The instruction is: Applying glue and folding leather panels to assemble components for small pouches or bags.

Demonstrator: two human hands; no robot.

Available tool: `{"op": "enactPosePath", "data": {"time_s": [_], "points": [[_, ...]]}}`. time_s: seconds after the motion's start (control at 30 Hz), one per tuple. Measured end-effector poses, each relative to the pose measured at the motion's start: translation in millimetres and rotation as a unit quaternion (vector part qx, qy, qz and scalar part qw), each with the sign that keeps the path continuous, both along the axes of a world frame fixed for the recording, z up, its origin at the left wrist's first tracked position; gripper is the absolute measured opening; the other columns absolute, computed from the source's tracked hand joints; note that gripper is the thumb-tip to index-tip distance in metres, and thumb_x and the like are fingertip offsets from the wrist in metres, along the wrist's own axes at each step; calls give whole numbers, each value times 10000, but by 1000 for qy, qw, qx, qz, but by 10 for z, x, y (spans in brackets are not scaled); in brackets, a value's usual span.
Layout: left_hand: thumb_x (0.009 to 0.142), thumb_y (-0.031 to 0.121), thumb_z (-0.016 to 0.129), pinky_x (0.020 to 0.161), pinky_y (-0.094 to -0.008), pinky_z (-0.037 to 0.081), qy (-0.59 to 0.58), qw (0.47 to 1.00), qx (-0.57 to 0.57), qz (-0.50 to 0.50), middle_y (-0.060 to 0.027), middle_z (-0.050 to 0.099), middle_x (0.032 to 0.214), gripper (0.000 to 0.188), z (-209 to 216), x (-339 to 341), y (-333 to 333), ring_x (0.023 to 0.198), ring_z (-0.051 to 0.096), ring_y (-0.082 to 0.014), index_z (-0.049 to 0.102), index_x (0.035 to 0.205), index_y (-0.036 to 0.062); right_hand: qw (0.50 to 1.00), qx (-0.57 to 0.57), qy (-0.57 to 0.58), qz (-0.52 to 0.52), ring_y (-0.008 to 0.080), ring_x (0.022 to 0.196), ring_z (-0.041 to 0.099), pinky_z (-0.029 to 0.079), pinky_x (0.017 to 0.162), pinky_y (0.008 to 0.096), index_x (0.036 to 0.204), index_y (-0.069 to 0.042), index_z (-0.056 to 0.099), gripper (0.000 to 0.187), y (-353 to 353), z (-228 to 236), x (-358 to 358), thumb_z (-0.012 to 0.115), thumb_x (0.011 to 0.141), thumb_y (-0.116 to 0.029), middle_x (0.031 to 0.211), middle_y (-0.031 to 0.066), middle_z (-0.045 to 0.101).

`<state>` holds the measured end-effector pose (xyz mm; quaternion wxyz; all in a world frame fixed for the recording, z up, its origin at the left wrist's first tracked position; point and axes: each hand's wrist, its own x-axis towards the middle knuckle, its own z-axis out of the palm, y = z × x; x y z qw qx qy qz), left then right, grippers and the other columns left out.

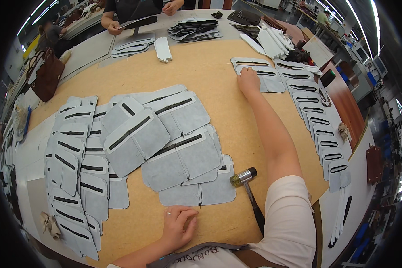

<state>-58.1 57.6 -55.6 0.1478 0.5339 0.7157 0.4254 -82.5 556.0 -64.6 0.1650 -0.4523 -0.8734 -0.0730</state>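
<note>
Presently, a small overlapped set of grey panels [272, 85] is touched by the right hand [248, 81] between one and two o'clock on the tan board [219, 67]; each panel is crossed by a black strip set in a slot. The fingers of that hand are bent over the panels' left side, but their tips are hidden — whether anything is pinched cannot be told. Near half past six, the left hand [178, 225] is rested on the board, its fingers loosely curled and slightly apart, with nothing seen in them.

Just above it, the centre is covered by a fanned pile [178, 172] of similar panels, and a second pile [65, 178] is spread from eight to nine o'clock. An overlapping row [319, 121] is laid from two to four o'clock. At five o'clock a hammer [256, 210] is placed, its head near the central pile.

Two containers are seen: a brown handbag [49, 80] at ten o'clock and a clear plastic bag [21, 111] at nine — the contents of neither can be made out. At eleven o'clock a black piece [140, 22] is held by a co-worker.
</note>
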Motion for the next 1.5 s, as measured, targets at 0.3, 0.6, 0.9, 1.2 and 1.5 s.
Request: {"op": "enactPosePath", "data": {"time_s": [0.3, 0.6, 0.9, 1.2, 1.5], "points": [[785, 79, 672, 859, -396, 337, -5, 1000, -7, -5, -53, 590, 1002, 229, 7, -12, 23, 940, 532, -240, 633, 1011, 96, 999, 35, -31, -12, 262, 1013, 607, 550, 779, 360, 1000, -27, 614, 160, 174, -8, -41, 546, 877, -104, 1064, 130, 624], [784, 85, 676, 859, -393, 344, -4, 1000, -12, -5, -52, 586, 998, 227, 17, 2, 21, 944, 532, -247, 632, 1007, 102, 993, 84, -51, 57, 268, 1000, 615, 559, 769, 373, 954, -19, 613, 142, 212, -13, 88, 536, 861, -94, 1037, 127, 628], [787, 81, 667, 863, -400, 345, -5, 1000, -12, -9, -56, 581, 1000, 223, 22, 10, 26, 953, 527, -254, 627, 1005, 106, 997, -3, 0, 78, 311, 966, 616, 535, 749, 452, 939, -56, 593, 239, -49, 61, 405, 520, 927, -283, 1044, 131, 626], [811, 86, 638, 886, -409, 348, 24, 1000, 5, -7, -73, 577, 1004, 195, -26, 17, 61, 983, 521, -268, 618, 1005, 96, 995, -53, -67, 48, 303, 1081, 579, 526, 832, 437, 1076, -54, 571, 261, -294, 191, 621, 539, 918, -259, 1183, 141, 579], [822, 54, 609, 890, -410, 345, 19, 999, 46, -13, -85, 572, 982, 162, -57, 36, 104, 980, 518, -277, 609, 981, 83, 929, -302, 35, 211, 270, 788, 654, 521, 722, 367, 1002, -5, 633, 337, -1531, 426, 398, 656, 830, -294, 852, 130, 675]]}}
